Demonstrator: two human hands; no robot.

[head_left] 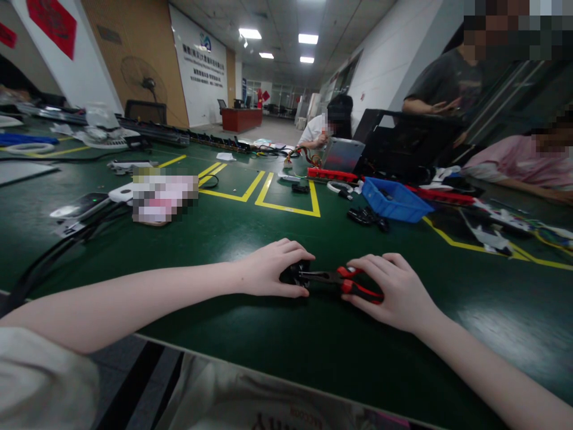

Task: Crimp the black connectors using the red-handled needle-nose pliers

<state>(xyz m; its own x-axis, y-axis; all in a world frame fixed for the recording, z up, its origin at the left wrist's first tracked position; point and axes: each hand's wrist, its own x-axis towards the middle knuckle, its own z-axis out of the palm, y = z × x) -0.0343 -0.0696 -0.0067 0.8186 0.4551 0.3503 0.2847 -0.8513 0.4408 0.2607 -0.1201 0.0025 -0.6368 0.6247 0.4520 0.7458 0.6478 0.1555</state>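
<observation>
My left hand (273, 269) rests on the green table (250, 334) with its fingers curled around a small black part (293, 275). My right hand (394, 289) is closed on the red-and-black handles of a pair of pliers (344, 280). The jaws of the pliers point left and meet the black part under my left fingers. Both forearms reach in from the near edge of the table.
A blue bin (394, 200) and loose black parts (367, 216) lie further back, near a red strip (331, 174) and yellow floor-style tape lines (286, 206). Cables and devices (80, 209) crowd the left. Other people (528, 161) sit and stand at the far right and back.
</observation>
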